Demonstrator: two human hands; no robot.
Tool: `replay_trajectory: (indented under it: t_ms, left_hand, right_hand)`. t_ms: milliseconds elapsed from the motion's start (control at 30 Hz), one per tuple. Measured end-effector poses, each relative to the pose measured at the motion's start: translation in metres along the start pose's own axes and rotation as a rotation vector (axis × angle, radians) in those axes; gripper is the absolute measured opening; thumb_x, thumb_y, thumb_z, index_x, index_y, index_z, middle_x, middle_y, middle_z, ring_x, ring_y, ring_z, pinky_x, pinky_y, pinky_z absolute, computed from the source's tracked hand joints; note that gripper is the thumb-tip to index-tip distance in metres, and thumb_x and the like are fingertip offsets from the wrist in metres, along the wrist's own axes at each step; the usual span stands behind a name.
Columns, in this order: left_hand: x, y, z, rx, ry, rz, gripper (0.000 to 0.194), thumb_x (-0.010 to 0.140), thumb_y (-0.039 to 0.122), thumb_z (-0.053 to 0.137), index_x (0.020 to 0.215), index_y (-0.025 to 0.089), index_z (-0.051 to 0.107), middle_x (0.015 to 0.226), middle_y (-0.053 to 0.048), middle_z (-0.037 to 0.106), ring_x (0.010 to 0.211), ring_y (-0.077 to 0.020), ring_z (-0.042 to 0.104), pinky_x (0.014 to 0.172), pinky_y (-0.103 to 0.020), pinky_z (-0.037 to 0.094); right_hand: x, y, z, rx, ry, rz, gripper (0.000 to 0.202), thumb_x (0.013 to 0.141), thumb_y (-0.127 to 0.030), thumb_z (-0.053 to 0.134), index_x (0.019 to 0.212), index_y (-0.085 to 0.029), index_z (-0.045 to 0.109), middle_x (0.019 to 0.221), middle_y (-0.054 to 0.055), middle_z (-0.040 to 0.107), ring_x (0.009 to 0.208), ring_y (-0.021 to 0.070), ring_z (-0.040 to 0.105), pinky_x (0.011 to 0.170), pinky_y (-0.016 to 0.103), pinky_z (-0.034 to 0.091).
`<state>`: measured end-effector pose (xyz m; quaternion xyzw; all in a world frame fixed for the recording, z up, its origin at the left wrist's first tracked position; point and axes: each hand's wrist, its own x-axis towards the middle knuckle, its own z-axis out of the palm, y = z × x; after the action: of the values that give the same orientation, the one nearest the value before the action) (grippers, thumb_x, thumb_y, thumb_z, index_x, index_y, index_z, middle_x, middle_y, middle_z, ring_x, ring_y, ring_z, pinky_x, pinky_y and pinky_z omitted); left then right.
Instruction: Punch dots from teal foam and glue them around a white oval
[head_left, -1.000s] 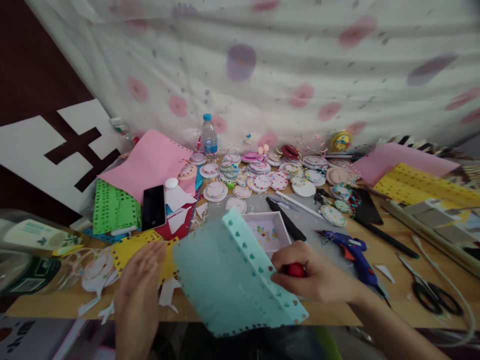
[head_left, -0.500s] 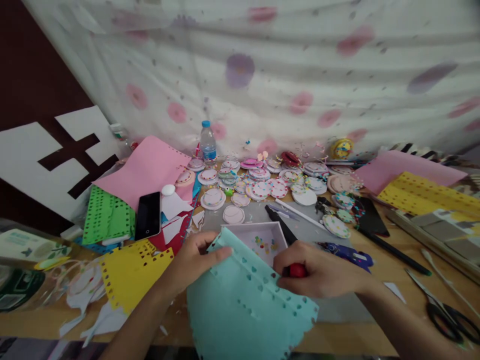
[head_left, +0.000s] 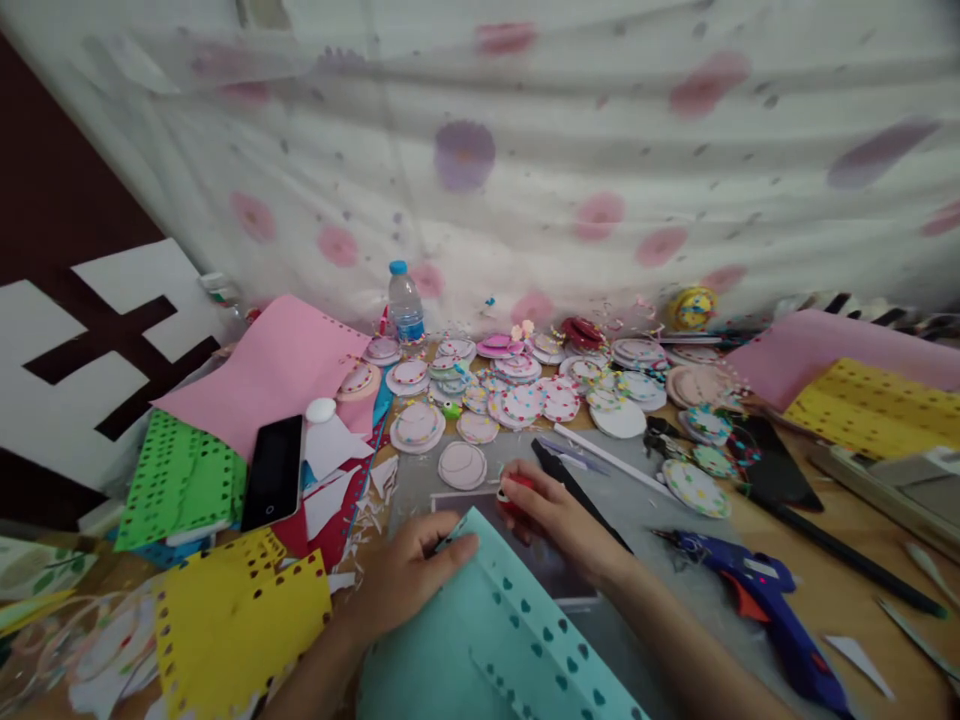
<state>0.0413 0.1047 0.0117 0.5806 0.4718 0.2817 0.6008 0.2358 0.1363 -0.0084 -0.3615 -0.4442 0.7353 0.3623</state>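
My left hand (head_left: 409,575) pinches the top corner of a teal sheet (head_left: 487,640) that has rows of heart-shaped holes along its edge. My right hand (head_left: 551,515) is closed around a small red object (head_left: 516,497), just beyond the sheet's upper edge and off the paper. Beneath the right hand lies a dark flat rectangle with a pale rim (head_left: 559,570), partly hidden by the hand and the sheet. A grey mat (head_left: 645,580) lies under these things.
Decorated paper discs (head_left: 523,404) cover the table's back, near a water bottle (head_left: 406,305). A phone (head_left: 274,470) and punched yellow paper (head_left: 240,620) lie left. A blue glue gun (head_left: 772,600) lies right, near a black rod (head_left: 840,550).
My right hand has moved up and left with the red object, away from the sheet's edge. The white box with small coloured pieces no longer shows; a dark rectangle shows there. The view has shifted.
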Motion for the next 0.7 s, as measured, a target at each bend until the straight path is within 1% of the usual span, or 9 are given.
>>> replay_trajectory:
  t_ms: [67,200,300,333,433,533,600,700]
  left_hand:
    - [0.001,-0.003,0.000,0.007,0.024,-0.013,0.035,0.084,0.047,0.054,0.077,0.014,0.066,0.063,0.002,0.053,0.058,-0.0118,0.044,0.054,-0.020,0.035]
    - [0.004,-0.005,0.004,0.131,0.115,-0.001,0.039,0.088,0.048,0.048,0.072,0.015,0.062,0.064,0.002,0.050,0.064,-0.0137,0.043,0.059,-0.022,0.034]
    - [0.003,-0.003,0.007,0.181,0.087,-0.010,0.039,0.090,0.048,0.045,0.071,0.016,0.057,0.063,0.003,0.043,0.064,-0.0133,0.039,0.059,-0.022,0.032]
    - [0.002,-0.001,0.008,0.184,0.079,-0.007,0.038,0.090,0.047,0.044,0.071,0.016,0.055,0.063,0.003,0.041,0.064,-0.0131,0.038,0.058,-0.022,0.031]
    - [0.003,0.004,0.013,0.158,0.101,0.024,0.038,0.088,0.047,0.046,0.067,0.017,0.050,0.062,0.004,0.036,0.062,-0.0125,0.035,0.056,-0.022,0.030]
    - [0.009,0.008,0.017,0.094,0.120,0.050,0.037,0.086,0.046,0.049,0.063,0.017,0.048,0.060,0.003,0.035,0.059,-0.0119,0.033,0.053,-0.021,0.028]
    - [0.013,0.008,0.018,0.065,0.115,0.061,0.035,0.085,0.043,0.051,0.063,0.016,0.049,0.060,0.003,0.036,0.058,-0.0115,0.033,0.052,-0.021,0.027]
    - [0.016,0.006,0.019,0.058,0.107,0.071,0.032,0.085,0.041,0.051,0.064,0.016,0.051,0.061,0.003,0.038,0.058,-0.0111,0.034,0.052,-0.021,0.028]
  right_hand:
    - [0.000,0.001,-0.001,0.020,0.024,-0.002,0.034,0.080,-0.051,0.063,0.088,-0.020,0.049,0.065,-0.005,0.049,0.051,0.0068,0.038,0.047,0.022,0.023]
    - [-0.002,0.001,-0.005,0.091,0.043,-0.009,0.037,0.080,-0.052,0.064,0.092,-0.018,0.058,0.070,-0.002,0.050,0.056,0.0080,0.042,0.048,0.022,0.026]
    - [-0.001,0.000,-0.008,0.225,0.007,-0.035,0.035,0.080,-0.047,0.066,0.098,-0.017,0.064,0.070,-0.002,0.049,0.058,0.0074,0.042,0.051,0.021,0.030]
    - [-0.001,-0.001,-0.009,0.271,0.002,-0.038,0.035,0.080,-0.045,0.067,0.100,-0.017,0.064,0.072,-0.001,0.051,0.059,0.0075,0.043,0.053,0.020,0.033]
    - [0.000,-0.002,-0.011,0.366,0.010,-0.027,0.034,0.080,-0.042,0.067,0.105,-0.018,0.065,0.086,0.003,0.060,0.070,0.0101,0.052,0.061,0.021,0.039]
    - [-0.001,-0.004,-0.011,0.382,-0.007,-0.025,0.031,0.081,-0.039,0.066,0.105,-0.018,0.066,0.097,0.007,0.065,0.082,0.0140,0.058,0.071,0.024,0.044]
    - [-0.002,-0.004,-0.010,0.370,-0.015,-0.039,0.028,0.081,-0.036,0.066,0.103,-0.019,0.066,0.096,0.006,0.066,0.084,0.0143,0.059,0.076,0.026,0.044]
    - [-0.004,-0.004,-0.008,0.345,-0.001,-0.054,0.025,0.080,-0.033,0.068,0.100,-0.019,0.065,0.090,0.003,0.066,0.078,0.0116,0.058,0.075,0.024,0.045]
